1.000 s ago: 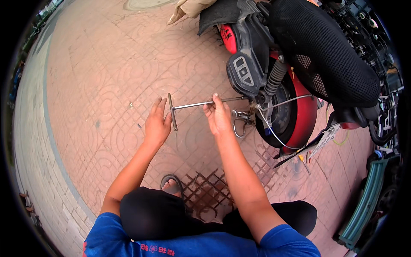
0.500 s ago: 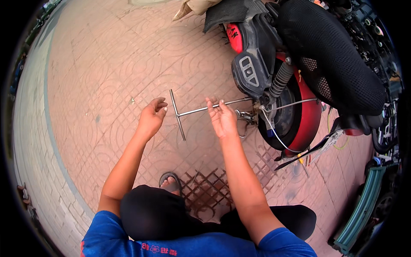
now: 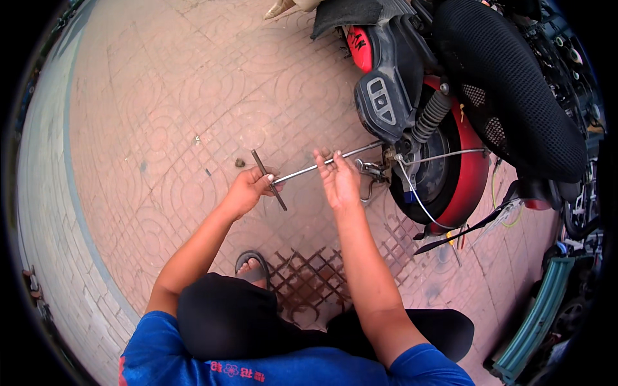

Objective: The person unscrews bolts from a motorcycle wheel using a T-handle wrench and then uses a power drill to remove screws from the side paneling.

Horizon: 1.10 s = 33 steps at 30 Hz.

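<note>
A long T-handle wrench [image 3: 299,173] reaches from my left hand to the rear wheel hub area of a red and black scooter [image 3: 384,96]. My left hand [image 3: 244,194] is closed on the wrench where its crossbar meets the shaft. Partway along the shaft, my right hand [image 3: 341,183] is palm up, its fingers loosely curled round the rod. The wrench's far end meets the axle area beside the wheel [image 3: 468,161], where the exact contact is too small to make out. A metal stand part [image 3: 371,171] hangs just below that end.
A spring shock absorber [image 3: 432,116] and a thin cable [image 3: 418,202] are close to the hub. A metal grate [image 3: 312,276] lies in the paving before my knees. My sandalled foot [image 3: 252,269] is beside it. A green slatted object [image 3: 535,320] stands at the lower right.
My left hand has moved right and closed on the wrench's handle, having been open beside it. The crossbar has turned and tilted slightly. My right hand stays at the shaft.
</note>
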### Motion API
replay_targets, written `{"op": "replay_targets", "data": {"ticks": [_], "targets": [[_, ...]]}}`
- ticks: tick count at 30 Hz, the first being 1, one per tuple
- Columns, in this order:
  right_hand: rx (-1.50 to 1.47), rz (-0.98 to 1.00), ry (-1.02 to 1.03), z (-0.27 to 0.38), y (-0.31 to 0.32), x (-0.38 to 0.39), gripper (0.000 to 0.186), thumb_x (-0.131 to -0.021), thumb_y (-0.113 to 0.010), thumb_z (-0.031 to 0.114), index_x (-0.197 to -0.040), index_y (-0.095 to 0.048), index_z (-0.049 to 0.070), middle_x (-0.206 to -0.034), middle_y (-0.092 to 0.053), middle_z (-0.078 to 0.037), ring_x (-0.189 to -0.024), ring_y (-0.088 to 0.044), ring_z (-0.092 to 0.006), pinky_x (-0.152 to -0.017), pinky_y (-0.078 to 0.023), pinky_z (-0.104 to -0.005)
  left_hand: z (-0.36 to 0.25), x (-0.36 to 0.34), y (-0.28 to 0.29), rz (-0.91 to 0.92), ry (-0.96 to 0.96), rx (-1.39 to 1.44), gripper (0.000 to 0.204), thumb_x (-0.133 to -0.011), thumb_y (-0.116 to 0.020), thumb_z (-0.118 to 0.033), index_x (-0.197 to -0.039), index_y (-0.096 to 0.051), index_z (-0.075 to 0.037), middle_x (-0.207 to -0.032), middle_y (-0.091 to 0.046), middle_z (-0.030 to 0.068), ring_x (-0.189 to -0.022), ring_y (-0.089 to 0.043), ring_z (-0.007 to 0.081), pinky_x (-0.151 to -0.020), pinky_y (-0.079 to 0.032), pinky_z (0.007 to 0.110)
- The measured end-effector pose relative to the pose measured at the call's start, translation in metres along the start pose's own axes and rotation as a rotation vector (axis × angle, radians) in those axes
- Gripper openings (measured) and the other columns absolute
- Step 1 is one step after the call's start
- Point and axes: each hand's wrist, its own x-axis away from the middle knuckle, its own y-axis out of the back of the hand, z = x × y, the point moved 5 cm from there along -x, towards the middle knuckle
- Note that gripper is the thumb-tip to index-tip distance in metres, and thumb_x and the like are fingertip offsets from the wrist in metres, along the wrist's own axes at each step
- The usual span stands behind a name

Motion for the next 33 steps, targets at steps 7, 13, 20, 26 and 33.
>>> {"op": "replay_targets", "data": {"ticks": [7,13,20,26,33], "targets": [[0.143,0.064,-0.073,-0.008,0.002,0.019,0.024,-0.11,-0.051,0.017,-0.12,-0.05,-0.005,-0.12,-0.065,-0.024,-0.115,-0.069,-0.0384,-0.092,-0.064,-0.038,0.003,0.032,-0.002,-0.082,-0.129,-0.028,0.022,-0.109,-0.053,-0.014,-0.123,-0.063,0.0,-0.103,-0.073,0.0067,-0.099,-0.068,0.0149,-0.087,-0.055,0.032],[-0.119,-0.13,0.045,0.018,0.008,0.025,0.04,-0.109,-0.056,0.03,-0.128,-0.047,-0.003,-0.125,-0.065,-0.024,-0.118,-0.068,-0.0387,-0.089,-0.063,-0.0361,0.026,0.093,0.03,-0.149,-0.16,-0.045,0.017,-0.107,-0.055,-0.012,-0.113,-0.067,-0.002,-0.104,-0.073,0.0051,-0.096,-0.064,0.0147,-0.088,-0.052,0.032],[0.385,-0.166,-0.03,-0.003,0.025,0.024,0.038,-0.11,-0.054,0.031,-0.127,-0.051,-0.002,-0.12,-0.069,-0.019,-0.105,-0.074,-0.0316,-0.073,-0.063,-0.0286,0.037,0.151,0.042,-0.273,-0.138,-0.033,0.016,-0.107,-0.055,-0.01,-0.109,-0.067,0.0,-0.104,-0.072,0.0054,-0.096,-0.063,0.0147,-0.089,-0.05,0.031],[0.177,-0.12,-0.195,-0.047,0.066,0.001,0.036,-0.112,-0.048,0.023,-0.133,-0.046,-0.007,-0.123,-0.068,-0.023,-0.105,-0.073,-0.03,-0.075,-0.062,-0.0306,0.049,0.181,0.073,-0.32,-0.092,-0.064,0.015,-0.107,-0.055,-0.01,-0.112,-0.064,0.002,-0.103,-0.072,0.0074,-0.098,-0.065,0.0156,-0.091,-0.052,0.032],[0.237,-0.053,-0.51,-0.11,0.032,-0.003,0.05,-0.112,-0.047,0.023,-0.147,-0.032,-0.009,-0.146,-0.048,-0.032,-0.13,-0.057,-0.0405,-0.104,-0.055,-0.0472,0.057,0.202,0.092,-0.468,-0.092,-0.044,0.017,-0.107,-0.053,-0.009,-0.113,-0.063,0.005,-0.104,-0.071,0.0095,-0.1,-0.068,0.0179,-0.095,-0.052,0.033]]}}
